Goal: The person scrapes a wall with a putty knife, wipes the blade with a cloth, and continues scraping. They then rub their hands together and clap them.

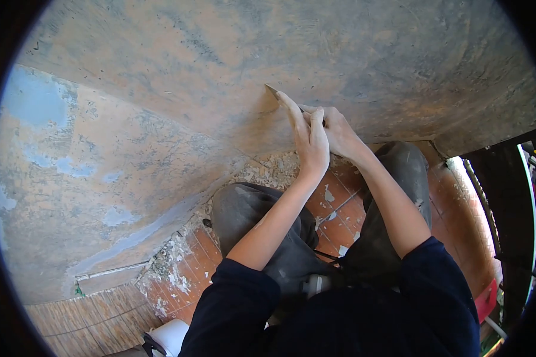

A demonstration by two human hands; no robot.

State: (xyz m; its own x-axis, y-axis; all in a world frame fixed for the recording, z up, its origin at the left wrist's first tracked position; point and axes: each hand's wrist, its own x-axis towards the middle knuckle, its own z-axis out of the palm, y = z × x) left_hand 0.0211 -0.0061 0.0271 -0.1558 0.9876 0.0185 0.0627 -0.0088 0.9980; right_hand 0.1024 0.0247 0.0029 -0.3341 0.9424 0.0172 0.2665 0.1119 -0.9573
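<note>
My right hand (339, 132) is closed around the handle of a scraper, whose thin blade (271, 90) shows past my fingers and touches the wall (220, 65). My left hand (309, 140) overlaps it from the left, fingers pressed along the scraper and thumb up beside the handle. Most of the handle is hidden by both hands. Around the blade the wall is patchy beige and grey, with scratched, worn paint.
Flaked paint and plaster crumbs (271, 169) lie along the wall's foot on terracotta tiles (336, 208). My bent knees flank the hands. An adjoining wall (113, 178) with blue patches stands left, a reed mat (95, 321) below it. A white container (171, 334) sits lower left.
</note>
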